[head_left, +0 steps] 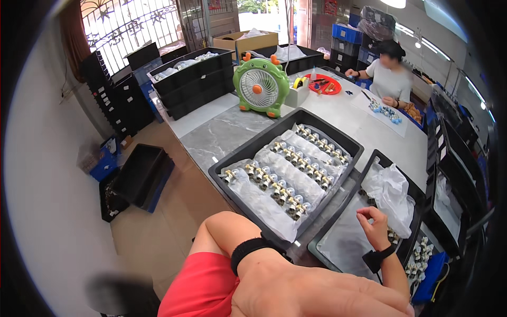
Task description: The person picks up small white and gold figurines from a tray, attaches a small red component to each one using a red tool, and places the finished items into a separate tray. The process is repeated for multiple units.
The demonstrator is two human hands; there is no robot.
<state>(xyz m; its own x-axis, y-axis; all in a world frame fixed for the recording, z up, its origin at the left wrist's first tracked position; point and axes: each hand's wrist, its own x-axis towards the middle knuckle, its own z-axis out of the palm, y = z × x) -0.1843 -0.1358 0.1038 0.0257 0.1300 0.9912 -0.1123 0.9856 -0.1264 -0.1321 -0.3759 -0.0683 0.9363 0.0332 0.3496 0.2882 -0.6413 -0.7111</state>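
My left hand [317,290], with a black wristband, is raised close to the camera at the lower edge; its fingers are stretched out and partly cut off. My right hand [375,227], also banded in black, hovers over the right-hand black tray [338,228]. Its fingers are curled in, with nothing visible in them. Beside it in that tray lies crumpled white wrapping [391,193], covering part of some small pieces. Ahead of my left arm, a large black tray [228,168] holds rows of small pieces [282,193] with clear tops and gold and dark parts, between white sheets.
A green animal-shaped fan [261,87] stands beyond the large tray. Stacked black crates [195,87] are at the back left. A co-worker [390,79] sits across the table by blue pieces. Racked trays [454,169] line the right; a black bin [141,177] is on the floor.
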